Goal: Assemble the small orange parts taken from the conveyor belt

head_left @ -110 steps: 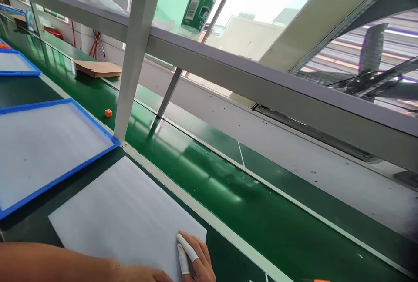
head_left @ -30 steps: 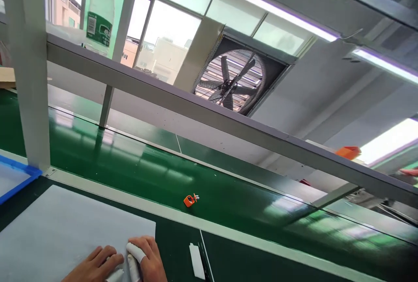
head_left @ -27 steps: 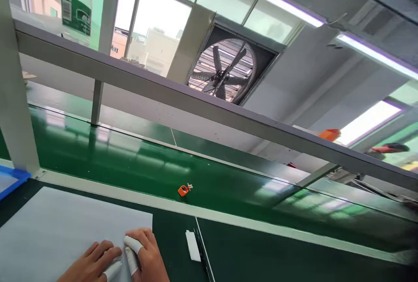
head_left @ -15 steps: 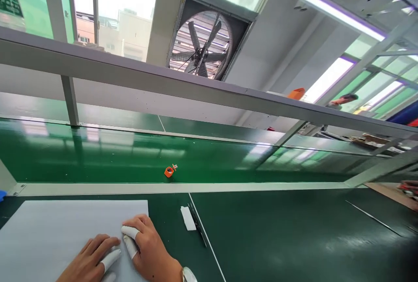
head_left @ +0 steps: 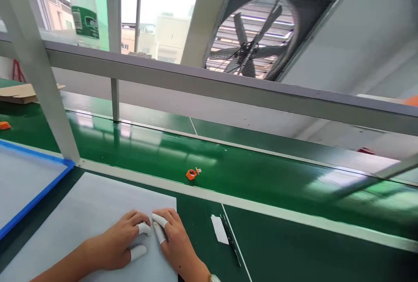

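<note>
Both my hands rest over a large white sheet (head_left: pixel 94 212) on the dark green bench. My left hand (head_left: pixel 122 243) wears white finger cots on thumb and index finger. These two are bent with a gap between them, and nothing shows there. Close beside it, my right hand (head_left: pixel 176 236) lies near the sheet's right edge, also with white cots. Its thumb and index finger are pressed together; whatever may be between them is hidden. To the right, a small white card (head_left: pixel 219 229) lies next to a thin dark tool (head_left: pixel 232 243), perhaps tweezers.
A small orange part (head_left: pixel 191 174) sits on the green conveyor belt (head_left: pixel 156 149) behind the bench's pale rail. On the left stand a blue-edged white panel (head_left: pixel 42 199) and a metal post (head_left: pixel 55 99). A plastic bottle (head_left: pixel 85 16) stands on the upper shelf bar.
The view has swung left, bringing the blue-edged panel and the post into sight. My left hand's thumb and index finger have spread apart. The right hand keeps its pinch by the sheet's edge.
</note>
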`<state>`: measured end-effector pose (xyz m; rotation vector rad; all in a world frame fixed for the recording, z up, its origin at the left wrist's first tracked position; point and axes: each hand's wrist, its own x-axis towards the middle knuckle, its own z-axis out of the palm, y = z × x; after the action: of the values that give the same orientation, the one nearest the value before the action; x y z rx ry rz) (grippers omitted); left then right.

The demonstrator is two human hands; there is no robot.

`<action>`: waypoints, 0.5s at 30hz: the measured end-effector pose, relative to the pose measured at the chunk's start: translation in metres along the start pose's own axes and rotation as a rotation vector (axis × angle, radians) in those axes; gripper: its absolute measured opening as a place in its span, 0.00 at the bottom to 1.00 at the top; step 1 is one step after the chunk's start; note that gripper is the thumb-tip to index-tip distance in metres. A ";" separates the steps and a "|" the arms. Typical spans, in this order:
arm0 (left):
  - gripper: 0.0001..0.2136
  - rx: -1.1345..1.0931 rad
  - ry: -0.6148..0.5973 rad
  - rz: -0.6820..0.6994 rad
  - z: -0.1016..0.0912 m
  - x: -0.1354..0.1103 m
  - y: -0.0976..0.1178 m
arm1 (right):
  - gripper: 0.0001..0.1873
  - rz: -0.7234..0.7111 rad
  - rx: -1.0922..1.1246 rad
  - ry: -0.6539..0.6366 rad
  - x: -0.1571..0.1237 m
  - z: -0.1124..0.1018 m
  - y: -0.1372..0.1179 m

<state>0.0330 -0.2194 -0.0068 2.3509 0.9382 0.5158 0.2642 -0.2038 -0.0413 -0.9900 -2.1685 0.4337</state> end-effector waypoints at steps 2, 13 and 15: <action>0.14 0.005 -0.014 -0.020 -0.003 0.000 0.003 | 0.33 -0.022 0.004 -0.009 0.002 0.001 0.004; 0.16 -0.104 -0.038 -0.008 -0.010 -0.001 0.003 | 0.14 0.147 -0.289 -0.125 0.029 0.001 -0.011; 0.11 -0.223 -0.063 -0.060 -0.019 0.006 -0.004 | 0.14 0.159 -0.316 -0.086 0.028 0.006 -0.010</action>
<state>0.0245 -0.2060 0.0064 2.1205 0.8721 0.4931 0.2419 -0.1894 -0.0265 -1.3444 -2.2896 0.2120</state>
